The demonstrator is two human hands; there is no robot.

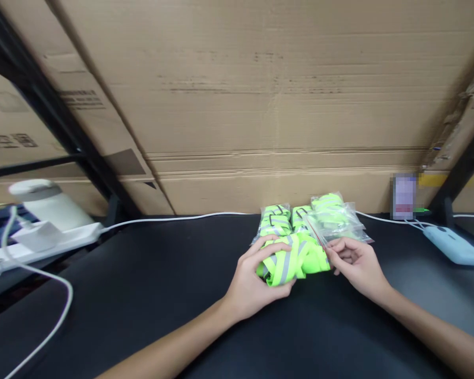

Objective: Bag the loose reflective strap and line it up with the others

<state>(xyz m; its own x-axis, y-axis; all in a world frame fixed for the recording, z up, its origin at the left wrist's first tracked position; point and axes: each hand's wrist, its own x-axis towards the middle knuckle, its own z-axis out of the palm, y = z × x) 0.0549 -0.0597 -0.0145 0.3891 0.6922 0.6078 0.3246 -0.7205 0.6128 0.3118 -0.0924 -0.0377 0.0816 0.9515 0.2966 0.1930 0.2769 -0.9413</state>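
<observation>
In the middle of the black table, my left hand (256, 271) wraps its fingers around a folded neon-yellow reflective strap bundle (288, 263) with grey stripes. My right hand (357, 263) pinches the red-lined edge of a clear zip bag (318, 234) at the bundle's right end. How far the bundle sits inside that bag I cannot tell. Just behind lie several similar bundles in clear bags, among them a bagged bundle (275, 218) at left and another bagged bundle (327, 205) at right.
A cardboard wall (276, 105) rises behind the table (142, 295). At left are a white power strip (43, 247), a white bottle (59, 205) and a looping white cable (69, 300). A phone-like object (404, 197) and a light-blue power bank (454, 245) are at right.
</observation>
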